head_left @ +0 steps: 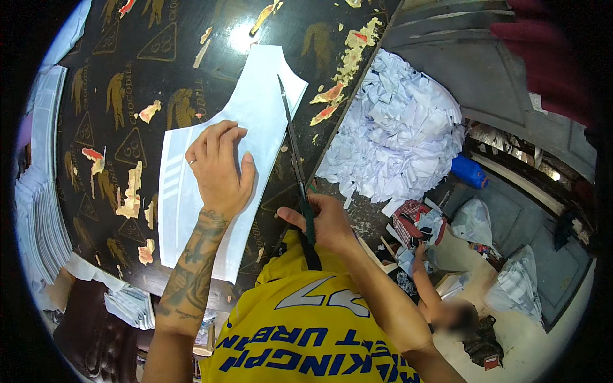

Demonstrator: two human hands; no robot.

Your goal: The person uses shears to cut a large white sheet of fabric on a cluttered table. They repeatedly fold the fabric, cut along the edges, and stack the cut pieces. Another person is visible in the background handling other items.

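Note:
A cut piece of thin white fabric [258, 108], with paler stripes along its left side, lies flat on the dark table [140, 70]. My left hand [220, 167] rests on its middle, palm down, fingers slightly bent and thumb apart. In my right hand [329, 223], at the table's near right edge, is a pair of long scissors [296, 156] with dark green handles. Their blades reach away from me along the fabric's right side. The tips lie near its far right corner, over a narrow strip [294, 89] along that edge.
A tall stack of folded white cloth [41, 191] stands along the left side. Beyond the table's right edge sits a large heap of white fabric scraps [399, 127], with a blue cylinder [469, 172] beside it. Another person [429, 284] is low at the right, near plastic bags [518, 284].

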